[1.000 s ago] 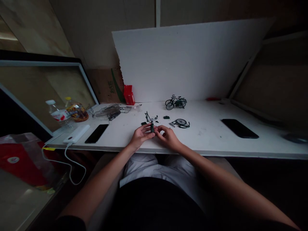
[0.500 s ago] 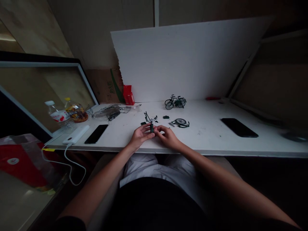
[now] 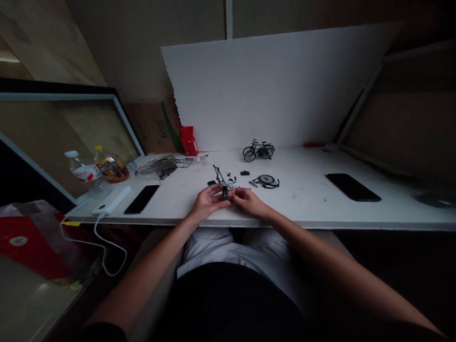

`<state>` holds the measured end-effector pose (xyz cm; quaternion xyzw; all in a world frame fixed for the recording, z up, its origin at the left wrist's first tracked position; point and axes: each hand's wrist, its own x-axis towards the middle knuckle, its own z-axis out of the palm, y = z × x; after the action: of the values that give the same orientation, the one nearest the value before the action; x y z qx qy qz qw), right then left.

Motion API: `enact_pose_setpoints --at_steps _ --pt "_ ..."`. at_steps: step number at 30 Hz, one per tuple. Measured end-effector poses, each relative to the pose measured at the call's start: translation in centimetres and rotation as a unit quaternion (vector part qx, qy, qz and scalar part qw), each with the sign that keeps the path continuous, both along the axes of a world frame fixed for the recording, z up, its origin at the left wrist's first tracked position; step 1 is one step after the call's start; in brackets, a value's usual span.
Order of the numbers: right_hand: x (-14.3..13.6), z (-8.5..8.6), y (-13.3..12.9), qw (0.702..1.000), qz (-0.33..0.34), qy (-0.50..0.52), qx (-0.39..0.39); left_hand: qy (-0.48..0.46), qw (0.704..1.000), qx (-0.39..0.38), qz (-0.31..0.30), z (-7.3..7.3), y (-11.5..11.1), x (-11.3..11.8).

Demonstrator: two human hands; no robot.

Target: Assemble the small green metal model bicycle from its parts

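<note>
Both hands meet over the desk's front part, around a small dark green model bicycle frame (image 3: pixel 224 192) with silvery handlebars at its top. Fingers and thumb of my left hand (image 3: pixel 206 203) are closed on it from the left. My right hand (image 3: pixel 249 202) pinches at its right side, and the fingertips partly hide the spot they touch. Just behind the hands, a thin dark forked piece (image 3: pixel 217 173) angles upward. To the right lie a loose spoked wheel (image 3: pixel 265 179) and a curved dark piece (image 3: pixel 274 185). A small dark green block (image 3: pixel 244 173) sits farther back.
Assembled model bicycles (image 3: pixel 259 151) stand at the back near a white board (image 3: pixel 278 90). Phones lie left (image 3: pixel 141 199) and right (image 3: pixel 353 187). At left are a white power bank (image 3: pixel 111 201) with cable, bottles (image 3: pixel 85 173), plastic-wrapped parts (image 3: pixel 160 166) and a red box (image 3: pixel 189 141).
The handlebars on the held bicycle frame have turned and sit slightly lower, closer to the fingers. My right fingers have shifted a little along the piece. The camera view has moved slightly.
</note>
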<state>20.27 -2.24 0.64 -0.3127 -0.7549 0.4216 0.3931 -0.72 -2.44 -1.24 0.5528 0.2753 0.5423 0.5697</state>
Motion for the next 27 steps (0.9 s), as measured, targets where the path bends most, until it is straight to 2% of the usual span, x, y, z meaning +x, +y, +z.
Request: enact_pose_setpoints --at_steps 8,16,21,24,27 --pt "-0.1 -0.38 0.27 1.0 -0.002 -0.008 0.024 0.006 1.0 0.002 -0.007 0.2 -0.19 0.06" --pt "-0.12 -0.63 0.52 1.0 0.002 -0.006 0.009 0.002 1.0 -0.001 0.001 -0.13 0.0 0.25" --pt "0.0 -0.49 0.32 1.0 0.004 0.004 0.0 -0.001 1.0 0.001 -0.005 0.2 -0.29 0.3" --pt "-0.17 -0.42 0.21 1.0 -0.009 0.03 -0.001 0.001 1.0 0.001 -0.003 0.6 -0.48 0.09" --pt "-0.46 -0.54 0.37 0.996 -0.047 0.068 -0.017 -0.026 0.999 -0.031 -0.015 0.85 -0.45 -0.26"
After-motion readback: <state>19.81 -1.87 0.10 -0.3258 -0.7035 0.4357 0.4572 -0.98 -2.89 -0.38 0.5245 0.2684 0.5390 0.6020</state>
